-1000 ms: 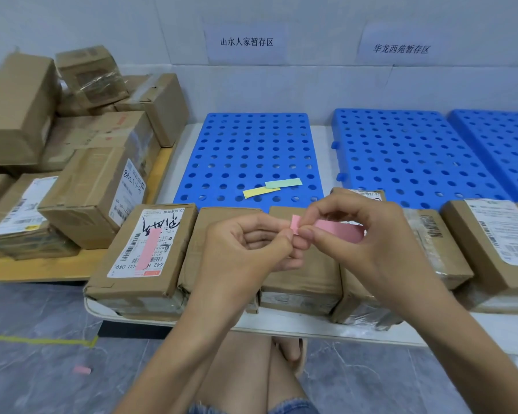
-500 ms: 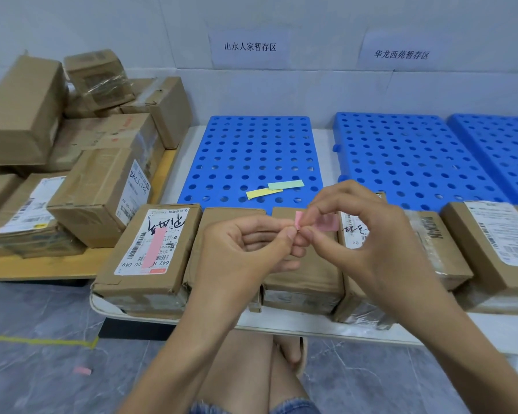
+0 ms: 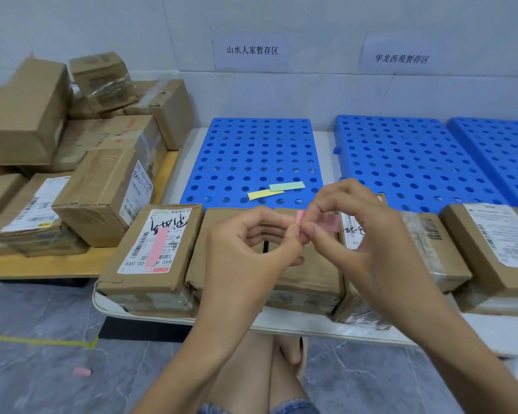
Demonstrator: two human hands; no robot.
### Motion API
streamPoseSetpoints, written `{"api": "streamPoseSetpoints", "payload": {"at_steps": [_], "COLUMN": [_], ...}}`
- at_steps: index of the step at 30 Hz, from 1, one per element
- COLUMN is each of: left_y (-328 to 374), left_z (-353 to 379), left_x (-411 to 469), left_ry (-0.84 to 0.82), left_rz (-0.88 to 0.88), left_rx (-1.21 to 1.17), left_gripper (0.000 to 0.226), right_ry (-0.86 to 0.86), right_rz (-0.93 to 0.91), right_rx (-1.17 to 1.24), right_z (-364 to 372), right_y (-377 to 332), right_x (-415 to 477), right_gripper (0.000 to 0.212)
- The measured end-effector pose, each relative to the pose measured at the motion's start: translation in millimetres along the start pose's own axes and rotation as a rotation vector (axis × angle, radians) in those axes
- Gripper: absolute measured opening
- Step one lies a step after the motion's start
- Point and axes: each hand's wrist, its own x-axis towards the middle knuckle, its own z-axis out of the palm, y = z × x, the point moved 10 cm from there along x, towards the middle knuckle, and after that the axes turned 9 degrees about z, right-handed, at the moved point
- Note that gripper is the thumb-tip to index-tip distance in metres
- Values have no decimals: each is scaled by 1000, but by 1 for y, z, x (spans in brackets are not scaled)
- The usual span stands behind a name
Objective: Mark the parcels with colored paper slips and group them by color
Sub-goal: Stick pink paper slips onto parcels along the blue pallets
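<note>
Pinched pink slip (image 3: pixel 331 225) at 1 end between left hand (image 3: pixel 251 246) and right hand (image 3: pixel 364 234), both gripping tight, probably to peel it open. Held over an unmarked parcel (image 3: pixel 314 271), likely next for marking, with yellow slip (image 3: pixel 265 194) and green slip (image 3: pixel 287 186) lying handy on blue pallet (image 3: pixel 251 147).

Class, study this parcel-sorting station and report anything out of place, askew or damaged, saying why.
A pink paper scrap lies on the floor, apparently dropped. In the pile at left, the top box sits tilted, its tape wrinkled. The marked parcel has a torn front edge.
</note>
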Motion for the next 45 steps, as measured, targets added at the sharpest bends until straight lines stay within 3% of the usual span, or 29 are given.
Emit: {"api": "streamPoseSetpoints", "payload": {"at_steps": [6,10,13,15,21,29,41,45], "left_y": [0,-4,-8,-11,-16,-32,-47,-49], "left_z": [4,5,6,7,6,0,-5,-3], "left_x": [0,0,0,0,0,0,7,5], "left_ry": [-8,0,-6,-12,-53,-25,37,60], "left_rz": [-13,-66,-98,-104,-112,-174,-221,-234], "left_rx": [-34,-101,-123,-115,-124,-121,-127,-170], "left_gripper": [6,25,23,9,9,7,9,10], "right_ry": [-31,-47,-48,-45,90,1,436,553], "right_rz": [18,72,62,68,-24,-68,-459,-496], "right_rx": [81,137,158,146,7,-72,-544,-578], "right_z": [0,0,1,2,-4,12,15,12], "right_y": [3,13,14,14,8,16,-14,-21], "right_x": [1,3,2,0,1,11,-5,-14], "right_gripper": [4,8,15,17,13,18,13,12]}}
